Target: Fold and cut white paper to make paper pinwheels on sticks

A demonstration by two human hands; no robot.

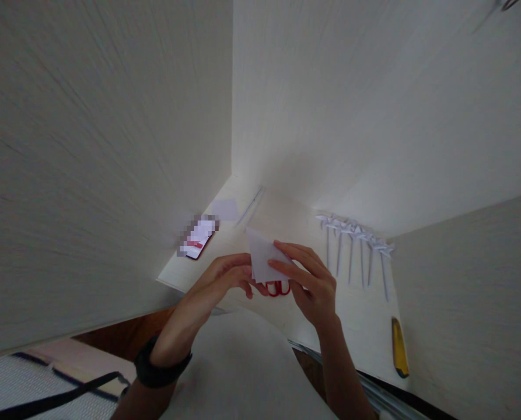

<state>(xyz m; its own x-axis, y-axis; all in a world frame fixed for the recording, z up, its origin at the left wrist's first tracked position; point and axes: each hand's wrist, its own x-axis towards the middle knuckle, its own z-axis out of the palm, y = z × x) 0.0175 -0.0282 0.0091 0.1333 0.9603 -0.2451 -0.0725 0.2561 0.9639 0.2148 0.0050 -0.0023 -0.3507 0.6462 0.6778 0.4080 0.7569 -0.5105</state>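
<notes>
A folded piece of white paper [262, 255] is held up between my two hands over the table. My left hand [231, 273] grips its left edge, the fingertips partly hidden behind it. On the right side, my right hand [310, 281] pinches the paper, with fingers lying across its front face and the thumb hidden. Just below and behind the paper show the red handles of scissors [278, 289]; their blades are hidden. They appear to lie on the table, apart from my fingers as far as I can tell.
On the white table [286, 207], a phone [201, 236] and a paper sheet [226, 209] lie left. A thin straight stick or ruler [250, 206] is behind. Several folded-paper shapes on sticks [356, 230] line the right; a yellow-handled tool [399, 347] lies nearer. Walls enclose the table.
</notes>
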